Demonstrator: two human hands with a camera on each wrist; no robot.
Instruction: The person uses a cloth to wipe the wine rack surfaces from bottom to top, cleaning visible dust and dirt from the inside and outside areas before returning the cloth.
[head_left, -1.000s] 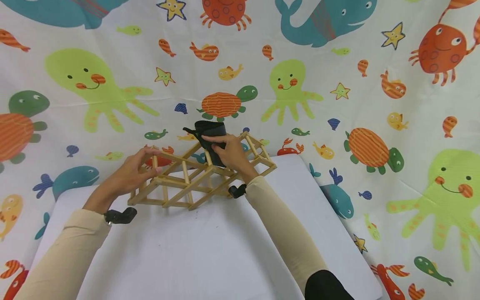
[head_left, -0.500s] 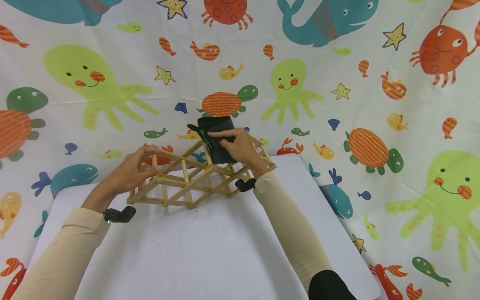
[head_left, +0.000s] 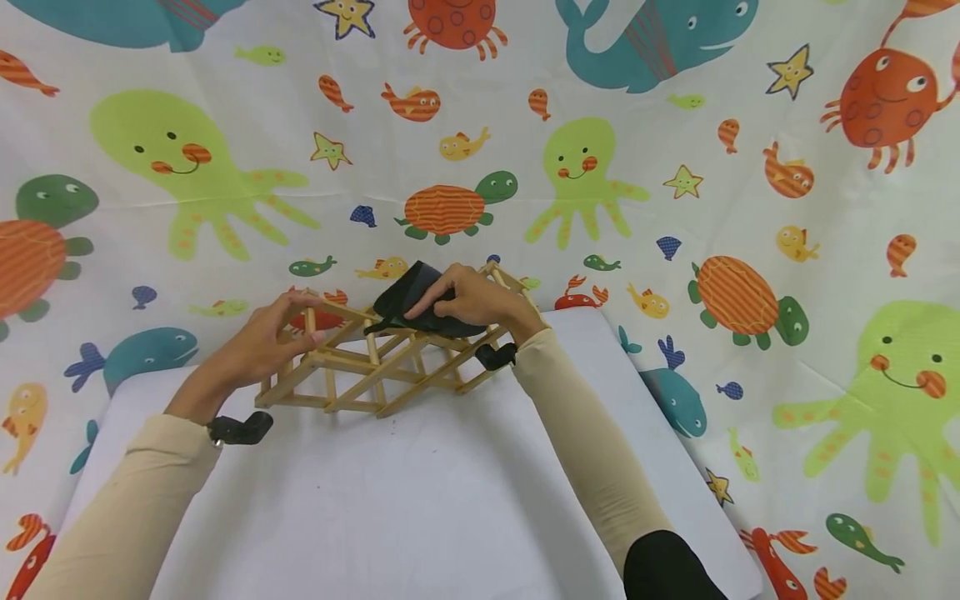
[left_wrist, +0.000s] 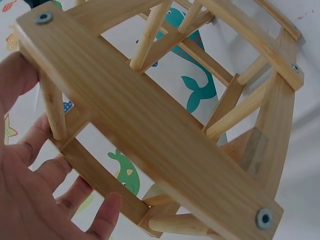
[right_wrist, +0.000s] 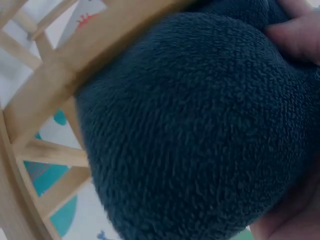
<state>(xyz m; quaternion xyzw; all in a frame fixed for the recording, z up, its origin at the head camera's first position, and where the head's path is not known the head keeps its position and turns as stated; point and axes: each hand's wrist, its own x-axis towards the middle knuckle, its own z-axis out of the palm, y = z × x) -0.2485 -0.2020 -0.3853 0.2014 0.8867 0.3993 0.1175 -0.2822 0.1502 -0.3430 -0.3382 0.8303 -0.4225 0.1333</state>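
Observation:
A wooden rack (head_left: 300, 402) of slats and dowels stands on the white table. My left hand (head_left: 258, 346) grips its left end, thumb and fingers around the corner. The left wrist view shows a long slat (left_wrist: 150, 130) with a bolt at each end, the fingers (left_wrist: 52, 170) reaching behind it. My right hand (head_left: 480, 300) holds a folded dark green cloth (head_left: 408, 292) over the top of the rack's middle. In the right wrist view the fuzzy cloth (right_wrist: 190, 125) lies against a wooden slat (right_wrist: 95, 45) and hides much of the rack.
The white tabletop (head_left: 360, 500) stretches in front of the rack. Close behind it hangs a curtain (head_left: 480, 83) printed with sea animals. Dark wrist mounts (head_left: 240, 429) sit on both wrists.
The right hand has shifted right, and the cloth has gone from standing upright to lying tilted low over the rack's top. The left hand keeps its grip in the same place.

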